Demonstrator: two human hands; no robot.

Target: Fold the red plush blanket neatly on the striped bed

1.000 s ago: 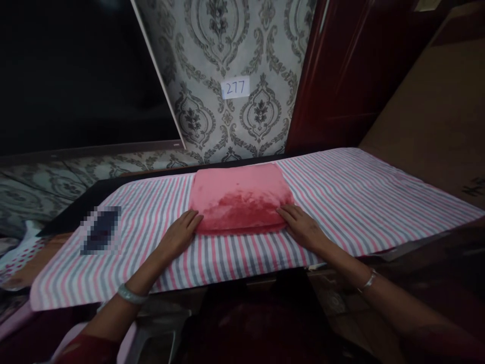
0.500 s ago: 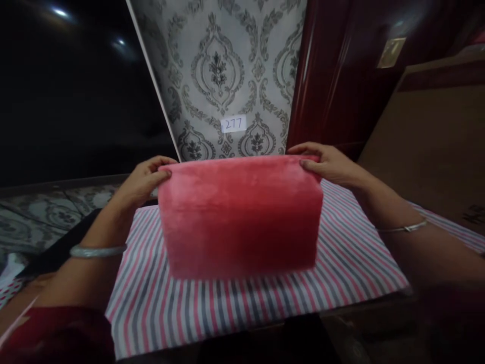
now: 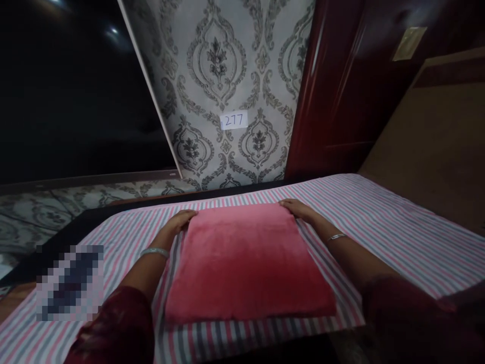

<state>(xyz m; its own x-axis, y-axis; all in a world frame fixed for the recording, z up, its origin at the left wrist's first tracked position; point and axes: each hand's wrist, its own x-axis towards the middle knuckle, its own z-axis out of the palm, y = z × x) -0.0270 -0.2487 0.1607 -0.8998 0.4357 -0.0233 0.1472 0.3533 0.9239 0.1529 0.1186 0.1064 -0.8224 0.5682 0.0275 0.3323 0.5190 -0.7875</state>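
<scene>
Head cam view, and from where I'm standing it's all about this plush pink cloth (image 3: 250, 268) spread out on a striped cover (image 3: 394, 227), pretty much mid-scene, with its near edge just short of the cover's near edge. Left hand (image 3: 184, 218) is on the far left corner, right hand (image 3: 297, 209) on the far right one, fingers bent over the edge on both. Can't tell if those hands are actually pinching the fabric or just resting there, the thumbs don't show well enough. Pale bangle (image 3: 154, 251) on the left wrist, thin silvery bracelet (image 3: 336, 236) on the right, dark red sleeves on both arms. The stripes are pink, grey and white, and a dark worktop (image 3: 85, 218) peeks out along the far left side. Behind it: patterned wallpaper (image 3: 217, 65) with a "277" label (image 3: 234, 120), big black screen (image 3: 76, 91) to the left, glossy dark red door (image 3: 341, 101) and brown cardboard (image 3: 447, 141) to the right.
</scene>
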